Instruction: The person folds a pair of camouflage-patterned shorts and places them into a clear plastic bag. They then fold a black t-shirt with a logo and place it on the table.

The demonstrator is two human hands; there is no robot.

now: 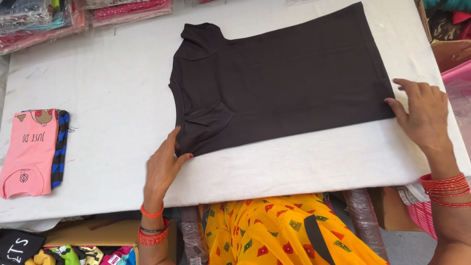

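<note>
Left hand flat and open, fingertips pressing the folded shoulder end of a dark brown T-shirt; right hand open too, fingers spread on its hem. Shirt spread flat mid-table. Folded pink T-shirt near the left edge.

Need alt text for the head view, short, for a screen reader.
A dark brown T-shirt lies flat on a white table, the left hand at its lower sleeve corner and the right hand at its hem edge. A folded pink shirt on a striped one lies at the left.
</note>
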